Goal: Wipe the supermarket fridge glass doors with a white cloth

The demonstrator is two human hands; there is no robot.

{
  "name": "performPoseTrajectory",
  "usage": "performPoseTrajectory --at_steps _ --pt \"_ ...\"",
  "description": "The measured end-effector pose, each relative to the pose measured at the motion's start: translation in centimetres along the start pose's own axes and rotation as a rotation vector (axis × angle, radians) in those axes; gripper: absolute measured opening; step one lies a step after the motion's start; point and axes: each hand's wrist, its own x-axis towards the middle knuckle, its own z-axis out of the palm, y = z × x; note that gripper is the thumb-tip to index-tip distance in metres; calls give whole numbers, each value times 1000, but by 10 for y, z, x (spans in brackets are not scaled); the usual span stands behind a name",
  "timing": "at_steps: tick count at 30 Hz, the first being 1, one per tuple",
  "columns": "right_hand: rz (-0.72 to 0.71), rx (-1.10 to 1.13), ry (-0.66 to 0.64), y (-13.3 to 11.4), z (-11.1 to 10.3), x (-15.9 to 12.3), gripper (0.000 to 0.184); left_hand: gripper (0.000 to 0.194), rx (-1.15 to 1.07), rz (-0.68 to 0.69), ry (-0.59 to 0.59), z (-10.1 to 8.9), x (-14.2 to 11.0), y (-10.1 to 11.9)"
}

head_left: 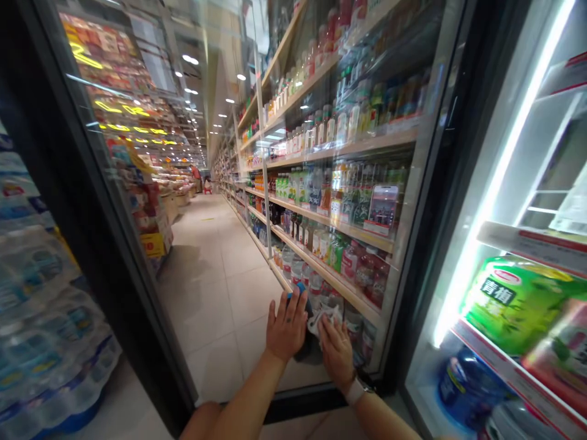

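Pressing our left hand (287,327) and right hand (337,353), just apart, against the cooler door (302,404), right fingers flat on a white cloth (326,319); smooth glass could let it slip and drop.

Wood shelves (337,278) behind glass door (220,305) hold rows of bottled drinks (362,275). Next case: white shelf (518,379) w/ green bag (513,305). Tile floor (215,293) has shrink-wrapped water packs (46,324) at left.
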Motion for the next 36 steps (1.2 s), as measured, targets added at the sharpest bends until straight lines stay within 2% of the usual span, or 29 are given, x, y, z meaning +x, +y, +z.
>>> performPoseTrajectory --at_steps 2,5,11,13,16,19,21,24,30,33,36 --pt "-85 26 -17 -10 5 -14 55 59 1 1 4 0 0 -1" --pt "-111 36 -10 -16 8 -18 53 58 -3 1 11 1 0 -3" --pt "-158 90 -9 -5 -6 18 48 55 -18 -3 19 1 1 -4" --pt "-122 54 -14 4 -13 35 48 56 -19 -8 11 1 1 -4" --pt "39 -47 12 19 -23 57 48 57 -15 -5 -5 0 1 -3" --pt "134 -58 62 29 -26 67 53 58 -11 -2 -11 0 -1 -1" --pt "165 -25 77 28 -24 63 56 58 -6 -2 -21 0 -2 0" --pt "150 -6 59 15 -13 41 58 60 -2 -5 -35 2 -4 1" --pt "-86 -4 -59 -15 6 -14 53 60 -2 -6 -27 0 -2 1" --pt "-119 0 -57 -17 7 -16 51 60 4 -2 -17 0 -1 -1" --pt "-153 24 -53 -13 1 0 49 61 7 6 -6 0 -1 -3"
